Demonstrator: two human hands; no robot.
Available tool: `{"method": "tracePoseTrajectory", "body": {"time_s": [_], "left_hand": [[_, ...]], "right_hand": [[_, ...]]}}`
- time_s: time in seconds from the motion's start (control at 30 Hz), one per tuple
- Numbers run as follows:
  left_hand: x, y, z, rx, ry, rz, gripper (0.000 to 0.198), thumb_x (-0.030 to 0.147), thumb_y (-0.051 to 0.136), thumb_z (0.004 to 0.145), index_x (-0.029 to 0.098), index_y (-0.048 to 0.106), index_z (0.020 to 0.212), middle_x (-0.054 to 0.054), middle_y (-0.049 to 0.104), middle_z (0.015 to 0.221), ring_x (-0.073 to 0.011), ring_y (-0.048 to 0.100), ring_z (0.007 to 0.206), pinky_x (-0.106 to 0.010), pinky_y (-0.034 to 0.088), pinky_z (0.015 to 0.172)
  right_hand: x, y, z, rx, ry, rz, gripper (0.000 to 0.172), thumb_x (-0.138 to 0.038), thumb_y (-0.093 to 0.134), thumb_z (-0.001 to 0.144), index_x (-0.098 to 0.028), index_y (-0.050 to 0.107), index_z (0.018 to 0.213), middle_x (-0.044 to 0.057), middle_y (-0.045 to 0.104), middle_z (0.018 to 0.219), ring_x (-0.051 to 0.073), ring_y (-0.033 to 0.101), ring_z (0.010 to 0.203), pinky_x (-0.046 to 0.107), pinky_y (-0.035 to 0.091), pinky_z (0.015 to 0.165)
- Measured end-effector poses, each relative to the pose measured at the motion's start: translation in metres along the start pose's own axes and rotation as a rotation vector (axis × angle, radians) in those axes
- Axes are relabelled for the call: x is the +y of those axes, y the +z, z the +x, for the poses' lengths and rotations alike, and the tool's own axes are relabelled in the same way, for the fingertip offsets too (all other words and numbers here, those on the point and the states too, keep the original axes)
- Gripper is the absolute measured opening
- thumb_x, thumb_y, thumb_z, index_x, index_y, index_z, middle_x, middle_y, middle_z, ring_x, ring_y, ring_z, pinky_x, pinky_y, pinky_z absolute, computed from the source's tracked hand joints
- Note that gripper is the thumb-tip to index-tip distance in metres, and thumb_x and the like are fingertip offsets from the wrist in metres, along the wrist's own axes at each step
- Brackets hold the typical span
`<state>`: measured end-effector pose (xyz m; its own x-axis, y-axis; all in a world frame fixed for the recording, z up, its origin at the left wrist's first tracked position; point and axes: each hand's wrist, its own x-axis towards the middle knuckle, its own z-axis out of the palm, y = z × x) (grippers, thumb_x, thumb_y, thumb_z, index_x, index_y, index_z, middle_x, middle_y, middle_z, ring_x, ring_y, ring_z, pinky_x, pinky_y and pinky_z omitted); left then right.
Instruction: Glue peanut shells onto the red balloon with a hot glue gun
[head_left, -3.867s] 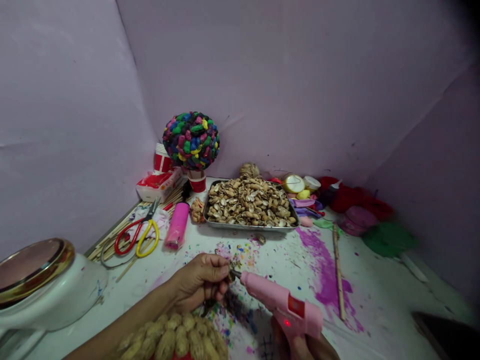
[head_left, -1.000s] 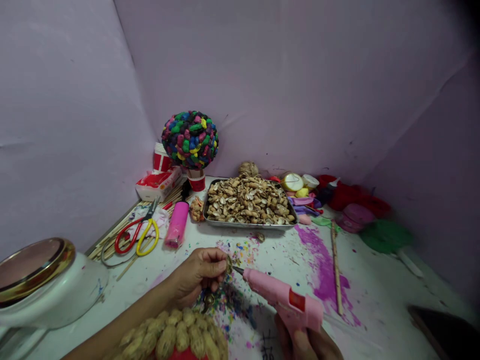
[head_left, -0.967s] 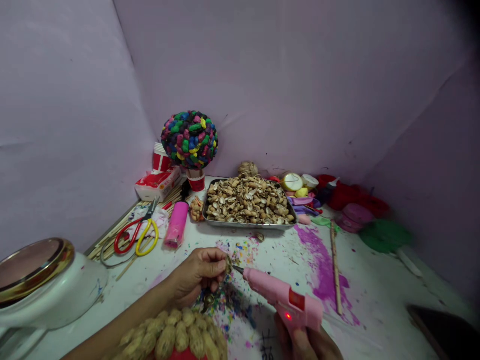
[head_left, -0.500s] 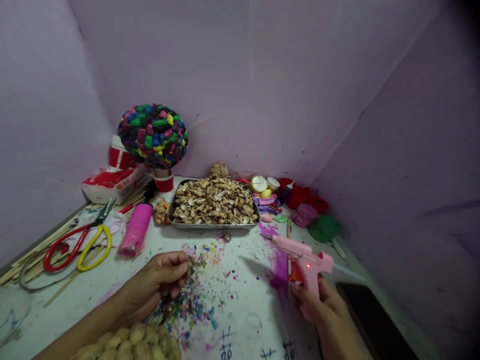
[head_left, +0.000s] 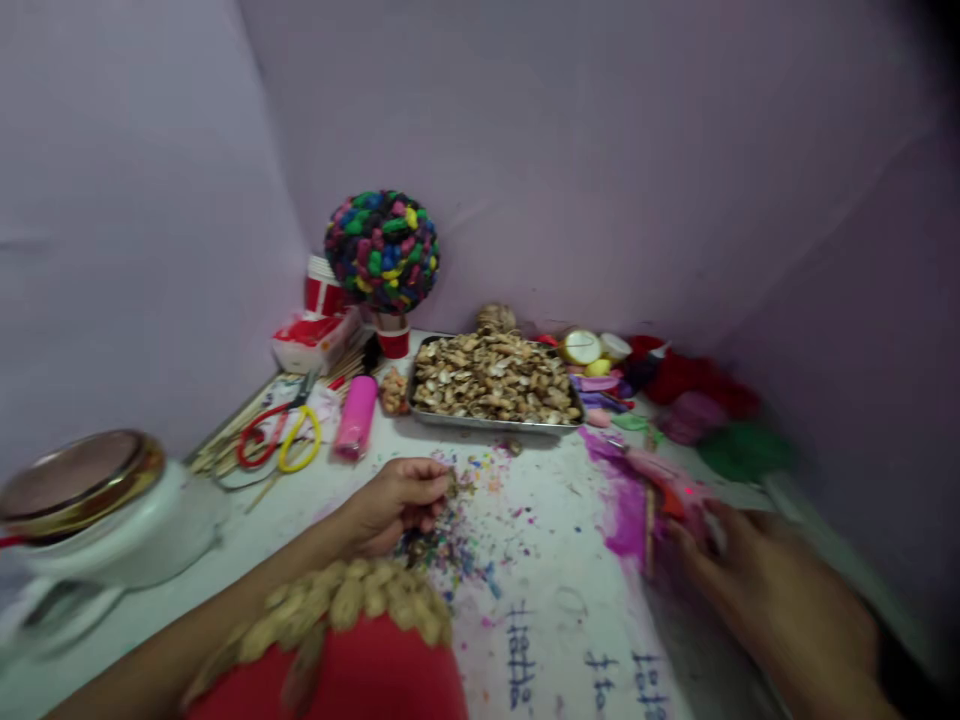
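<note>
The left hand [head_left: 401, 505] has its grip together on a small shell [head_left: 454, 486], near the worktop's [head_left: 547, 552] middle; it is probably light, stiff and brittle, so better taken softly by the rim. The right hand [head_left: 780, 580] is at the glue gun [head_left: 646, 464], toward the right edge; because of blur I cannot tell whether its grip is clamped. Between the hands, flat crumbs [head_left: 472, 555] leave room; the tray [head_left: 487, 422] limits movement toward the back edge.

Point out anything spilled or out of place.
The white tabletop looks messy: purple stain at right, coloured flecks near the left hand. One stray shell lies before the tray, apart from the heaped shells.
</note>
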<state>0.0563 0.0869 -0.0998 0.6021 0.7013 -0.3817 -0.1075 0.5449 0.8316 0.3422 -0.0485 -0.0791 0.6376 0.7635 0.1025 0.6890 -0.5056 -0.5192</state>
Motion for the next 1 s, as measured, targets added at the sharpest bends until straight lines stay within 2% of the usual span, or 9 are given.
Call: {"method": "tracePoseTrajectory", "body": {"time_s": [0.03,0.1,0.23,0.3,0.5,0.63,0.8,0.87,1.0], "left_hand": [[0.000,0.000,0.000,0.015,-0.007,0.001,0.028,0.029,0.079,0.051,0.013,0.059,0.062,0.003,0.051,0.049,-0.0056,0.043,0.043,-0.015,0.032,0.036],[0.000,0.000,-0.001,0.038,-0.007,-0.001,0.028,0.029,0.079,0.051,0.013,0.059,0.063,0.003,0.052,0.049,-0.0061,0.044,0.042,-0.016,0.033,0.036],[0.002,0.003,-0.004,0.048,0.013,-0.012,0.030,0.030,0.079,0.050,0.014,0.058,0.064,0.004,0.051,0.046,-0.0061,0.044,0.041,-0.016,0.032,0.036],[0.003,0.004,-0.006,0.040,0.027,-0.016,0.030,0.030,0.079,0.051,0.013,0.058,0.064,0.004,0.051,0.046,-0.0060,0.044,0.041,-0.016,0.032,0.036],[0.004,0.003,-0.006,0.030,0.051,-0.032,0.029,0.030,0.078,0.051,0.013,0.058,0.062,0.004,0.050,0.047,-0.0058,0.043,0.041,-0.017,0.032,0.036],[0.003,0.004,-0.005,0.037,0.066,-0.045,0.030,0.031,0.079,0.050,0.012,0.058,0.061,0.004,0.049,0.046,-0.0060,0.043,0.041,-0.017,0.032,0.035],[0.005,0.004,-0.005,0.058,0.080,-0.060,0.030,0.030,0.079,0.049,0.012,0.058,0.060,0.004,0.050,0.046,-0.0057,0.042,0.039,-0.016,0.031,0.034],[0.011,-0.001,-0.005,0.078,0.099,-0.068,0.029,0.029,0.079,0.050,0.012,0.058,0.060,0.003,0.051,0.046,-0.0055,0.042,0.039,-0.016,0.031,0.035],[0.035,-0.015,-0.010,0.162,0.190,-0.097,0.028,0.027,0.078,0.051,0.014,0.056,0.063,0.005,0.049,0.048,-0.0051,0.044,0.041,-0.015,0.031,0.036]], "right_hand": [[-0.010,0.003,-0.008,-0.008,-0.044,-0.054,0.056,-0.060,0.052,0.060,-0.015,0.067,0.090,0.022,0.061,0.092,0.043,0.056,0.080,0.053,0.036,0.066],[-0.036,0.015,-0.031,-0.156,0.013,0.210,0.062,-0.064,0.056,0.057,-0.020,0.063,0.100,0.015,0.062,0.095,0.036,0.058,0.085,0.048,0.039,0.073],[-0.093,0.053,-0.082,-0.926,0.248,1.042,0.050,-0.058,0.067,0.055,-0.021,0.064,0.088,0.009,0.068,0.092,0.026,0.062,0.088,0.037,0.043,0.079],[-0.111,0.074,-0.096,-1.189,0.261,1.288,0.053,-0.055,0.071,0.053,-0.019,0.062,0.091,0.009,0.068,0.094,0.024,0.063,0.090,0.035,0.041,0.082],[-0.116,0.114,-0.086,-1.549,0.025,1.389,0.067,-0.055,0.073,0.055,-0.021,0.057,0.111,0.010,0.060,0.118,0.025,0.054,0.110,0.038,0.032,0.097],[-0.114,0.105,-0.079,-1.646,-0.044,1.348,0.079,-0.046,0.078,0.053,-0.020,0.050,0.122,0.010,0.056,0.124,0.027,0.046,0.119,0.037,0.026,0.102],[-0.121,0.085,-0.084,-1.603,-0.008,1.428,0.072,-0.040,0.079,0.052,-0.023,0.055,0.117,0.007,0.059,0.121,0.027,0.045,0.120,0.039,0.023,0.104],[-0.120,0.081,-0.081,-1.534,0.019,1.429,0.071,-0.041,0.081,0.047,-0.026,0.058,0.113,0.005,0.062,0.118,0.027,0.045,0.121,0.038,0.022,0.105],[-0.111,0.068,-0.064,-1.251,-0.011,1.368,0.071,-0.049,0.078,0.046,-0.026,0.060,0.111,0.007,0.065,0.114,0.029,0.040,0.124,0.041,0.027,0.102]]}}
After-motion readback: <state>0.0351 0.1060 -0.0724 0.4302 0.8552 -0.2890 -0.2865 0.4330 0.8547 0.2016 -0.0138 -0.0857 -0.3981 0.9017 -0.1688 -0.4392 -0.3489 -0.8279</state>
